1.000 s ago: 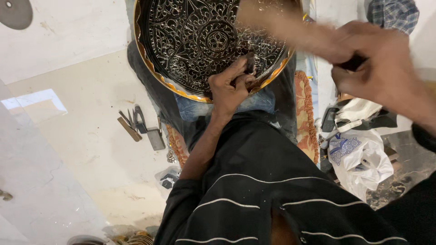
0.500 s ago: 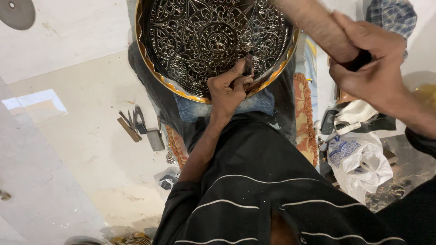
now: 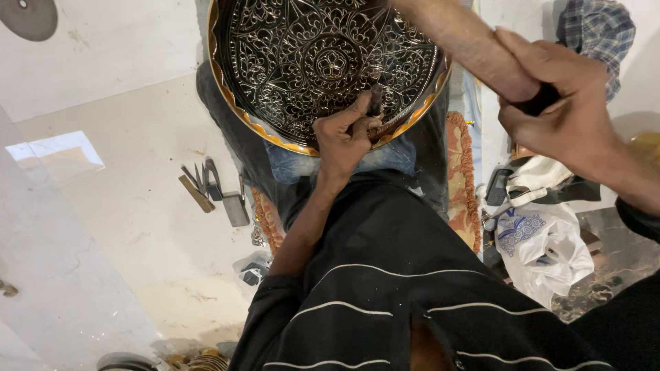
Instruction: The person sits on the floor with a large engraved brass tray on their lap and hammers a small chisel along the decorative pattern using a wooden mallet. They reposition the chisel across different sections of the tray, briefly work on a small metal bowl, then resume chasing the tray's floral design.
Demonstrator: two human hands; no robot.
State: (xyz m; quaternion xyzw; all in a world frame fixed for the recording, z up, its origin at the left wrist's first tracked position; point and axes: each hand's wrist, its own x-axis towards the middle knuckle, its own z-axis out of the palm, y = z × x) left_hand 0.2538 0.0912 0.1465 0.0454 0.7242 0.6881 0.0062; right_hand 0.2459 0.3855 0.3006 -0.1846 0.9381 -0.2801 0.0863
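A large round metal tray (image 3: 227, 103) with dense engraved floral scrollwork and a scalloped golden rim rests on my lap. My left hand (image 3: 342, 137) sits on its lower edge, fingers closed around a small dark chisel (image 3: 376, 98) whose tip touches the engraved face. My right hand (image 3: 567, 120) is raised to the right of the tray, close to the camera. It grips the dark end of a thick wooden mallet (image 3: 474, 41), which slants up and to the left over the tray's upper right. My black striped shirt fills the lower part of the view.
On the pale floor to the left lie several hand tools (image 3: 203, 182) and a small metal block (image 3: 236, 209). On the right are a white plastic bag (image 3: 546, 244), a dark phone (image 3: 496, 187) and a checked cloth (image 3: 595, 31). An orange fringed cushion (image 3: 460, 178) lies under me.
My right hand has dropped a little and the wooden mallet has swung over the tray, blurred earlier and sharp now. My left hand keeps the chisel at the same spot.
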